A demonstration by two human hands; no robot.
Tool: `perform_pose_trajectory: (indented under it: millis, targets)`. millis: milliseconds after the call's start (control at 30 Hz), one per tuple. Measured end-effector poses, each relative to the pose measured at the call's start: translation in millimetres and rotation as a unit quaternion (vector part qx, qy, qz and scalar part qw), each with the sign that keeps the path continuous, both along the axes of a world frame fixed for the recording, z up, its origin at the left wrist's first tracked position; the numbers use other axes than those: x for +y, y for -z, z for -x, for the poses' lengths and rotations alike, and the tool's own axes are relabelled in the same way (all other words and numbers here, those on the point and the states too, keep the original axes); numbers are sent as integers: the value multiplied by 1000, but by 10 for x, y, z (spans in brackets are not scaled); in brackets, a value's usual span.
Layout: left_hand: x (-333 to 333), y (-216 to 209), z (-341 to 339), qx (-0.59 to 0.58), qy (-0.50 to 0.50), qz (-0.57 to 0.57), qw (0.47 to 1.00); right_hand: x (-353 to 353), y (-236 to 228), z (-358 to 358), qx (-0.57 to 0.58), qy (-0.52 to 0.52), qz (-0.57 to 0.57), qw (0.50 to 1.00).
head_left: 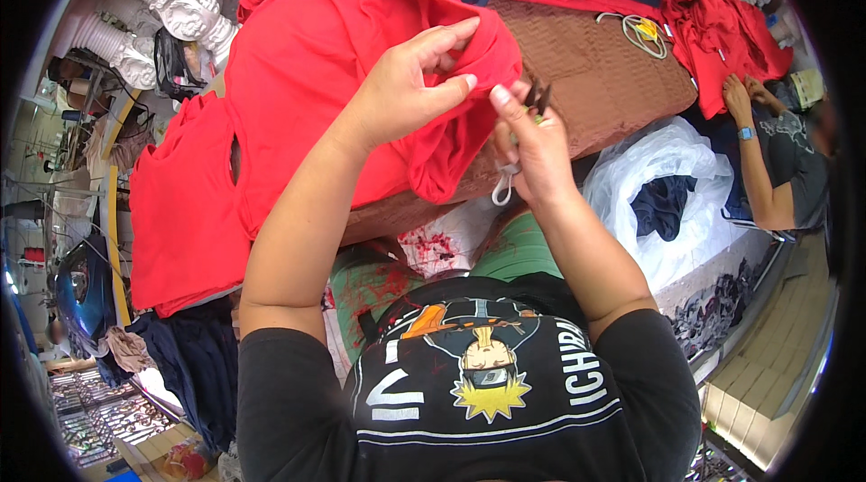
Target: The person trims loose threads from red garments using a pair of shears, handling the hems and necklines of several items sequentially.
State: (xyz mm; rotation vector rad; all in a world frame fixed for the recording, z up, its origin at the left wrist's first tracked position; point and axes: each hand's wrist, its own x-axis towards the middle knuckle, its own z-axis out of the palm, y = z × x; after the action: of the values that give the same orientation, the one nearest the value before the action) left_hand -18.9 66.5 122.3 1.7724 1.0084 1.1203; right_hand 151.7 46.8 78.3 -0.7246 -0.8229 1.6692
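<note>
A large red garment (pixel 307 76) is spread over the brown padded surface in front of me. My left hand (pixel 419 76) is over its raised, folded edge, with thumb and forefinger apart; the other fingers are curled and partly hidden. Beside that edge, my right hand (pixel 538 153) is closed around small thread snips (pixel 539 101), their dark blades pointing up past the fingers. A white loop (pixel 502 186) hangs below the right hand. Whether the right fingertips also pinch the cloth, I cannot tell.
Another red piece (pixel 185 211) hangs at the left. Brown quilted cloth (pixel 595 67) covers the surface, with a coiled cord (pixel 642 34) on it. A clear plastic bag (pixel 622 202) holds dark cloth. At the right a co-worker's hands (pixel 741 94) touch red fabric. Red thread scraps litter my lap.
</note>
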Motion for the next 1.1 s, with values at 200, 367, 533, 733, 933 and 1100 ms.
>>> perform_pose_trajectory:
  millis: [200, 367, 533, 733, 933, 1100]
  targets:
    - [-30, -239, -153, 100, -8, -187, 977, 122, -564, -267, -64, 63, -75, 993]
    - [15, -360, 13, 374, 35, -205, 904, 216, -1043, -748, 2, 8, -254, 967]
    - [-86, -933, 591, 463, -16, -393, 794, 284, -1529, -1386, 46, 71, -373, 924]
    - [-343, -1300, 759, 450, -28, -86, 888, 601, -1570, -1524, 129, -40, -365, 921]
    - [-712, -1246, 598, 619, 27, -248, 744, 334, -1679, -1477, 0, 224, -383, 896]
    - [-718, -951, 523, 551, -23, -28, 833, 202, -1744, -1317, -2, 179, -361, 915]
